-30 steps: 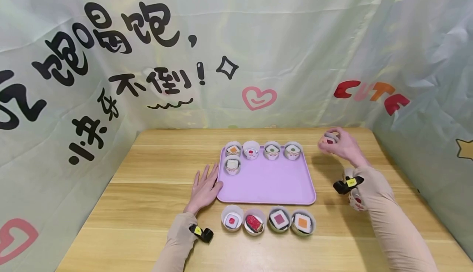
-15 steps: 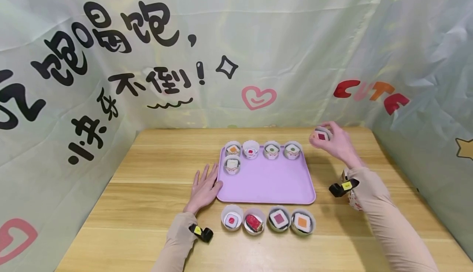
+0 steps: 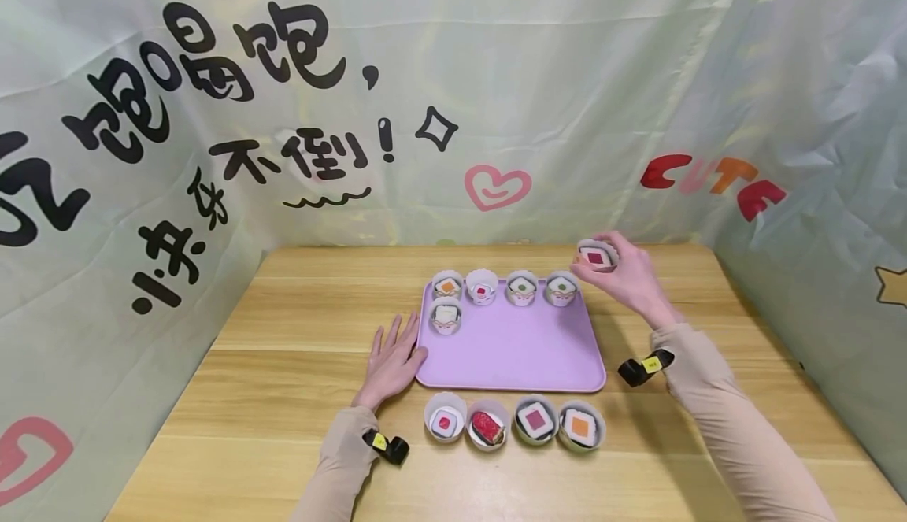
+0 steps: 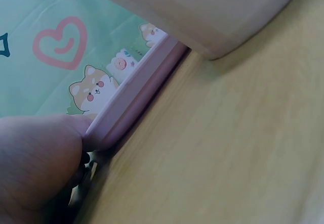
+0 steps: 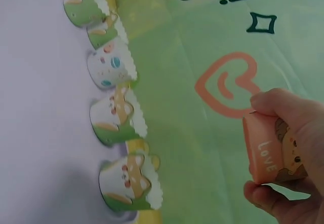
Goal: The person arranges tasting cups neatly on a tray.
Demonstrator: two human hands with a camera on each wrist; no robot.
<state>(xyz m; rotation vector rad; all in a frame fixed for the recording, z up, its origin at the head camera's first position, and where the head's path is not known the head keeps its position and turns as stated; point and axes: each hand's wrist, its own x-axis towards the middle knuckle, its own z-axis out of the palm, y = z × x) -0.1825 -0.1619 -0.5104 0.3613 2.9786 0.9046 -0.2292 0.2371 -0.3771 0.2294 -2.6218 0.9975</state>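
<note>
In the head view my right hand (image 3: 623,274) pinches a paper baking cup (image 3: 597,255) above the table, beyond the tray's back right corner. A white sushi piece with a dark red square centre sits inside it. The right wrist view shows this cup's pink-orange side (image 5: 268,150) with "LOVE" on it, between thumb and fingers. My left hand (image 3: 392,366) lies flat with spread fingers on the wood, its thumb at the left rim of the purple tray (image 3: 520,353). Along the tray's back edge stand several filled cups (image 3: 521,289), and one more cup (image 3: 446,316) stands in front of the leftmost.
Several cups with sushi pieces, among them one with a red-topped piece (image 3: 488,426) and one with an orange centre (image 3: 581,427), stand in a row before the tray. A printed cloth (image 3: 567,112) hangs behind the wooden table (image 3: 283,396).
My right hand has carried the held cup leftward and slightly up, toward the tray's back right corner. The forearm now covers the cups seen earlier at the right. My left hand has stayed put.
</note>
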